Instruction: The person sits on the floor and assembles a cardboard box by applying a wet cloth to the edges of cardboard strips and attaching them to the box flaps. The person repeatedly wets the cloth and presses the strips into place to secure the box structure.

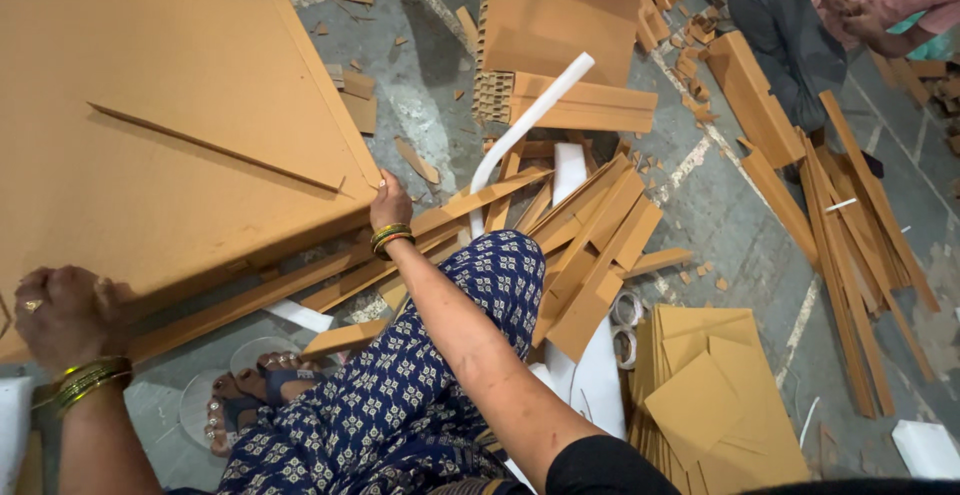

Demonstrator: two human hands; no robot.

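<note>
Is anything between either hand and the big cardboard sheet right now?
Nothing visible. The left hand already grips the large cardboard sheet at its near edge, and the right hand touches its right corner. The loose cardboard strips lie below and to the right, not between hands and sheet.

Single head view, steeply downward, close over lap and littered floor [440, 105]

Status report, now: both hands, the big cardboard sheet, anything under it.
Left hand and right hand both gripping the near edge of the big cardboard sheet. Sheet tilted. Loose cardboard strips piled underneath and beside.
</note>
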